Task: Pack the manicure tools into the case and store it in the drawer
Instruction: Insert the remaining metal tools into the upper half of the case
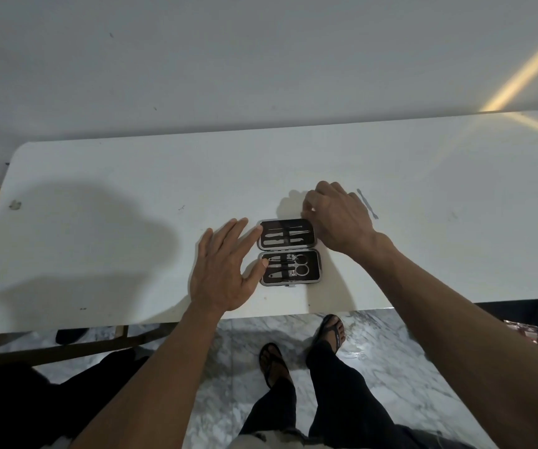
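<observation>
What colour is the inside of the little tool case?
Dark brown lining inside the open silver-rimmed manicure case, seen best in the head view.

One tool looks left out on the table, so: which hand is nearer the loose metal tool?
Right. The right hand is just left of the loose metal tool, at the case's far right corner. The left hand lies beyond the case's left edge.

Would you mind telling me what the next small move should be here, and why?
Probably the right hand should reach for the loose metal tool lying on the table beside it, since the open case holds the other tools and this one is outside.
</observation>
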